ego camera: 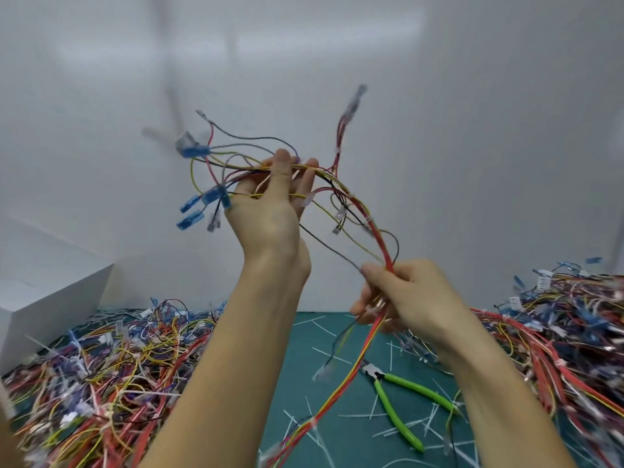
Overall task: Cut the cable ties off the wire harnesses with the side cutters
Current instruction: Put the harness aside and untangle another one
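A wire harness [368,217] of red, yellow, black and grey wires with blue and clear terminals is held up in the air between both hands. My left hand [270,204] is raised high and holds its upper part, fingers curled over the wires. My right hand [401,295] grips the bundle lower down, where the red and yellow wires hang toward the mat. White cable ties [368,219] still wrap the red strand. The green-handled side cutters [401,403] lie on the green cutting mat [337,332], below my right forearm, in neither hand.
A large pile of loose wires [101,373] covers the left of the mat, and another pile of harnesses [557,332] fills the right. Cut white tie scraps [358,430] litter the mat. A white box [50,298] stands at the far left against the white wall.
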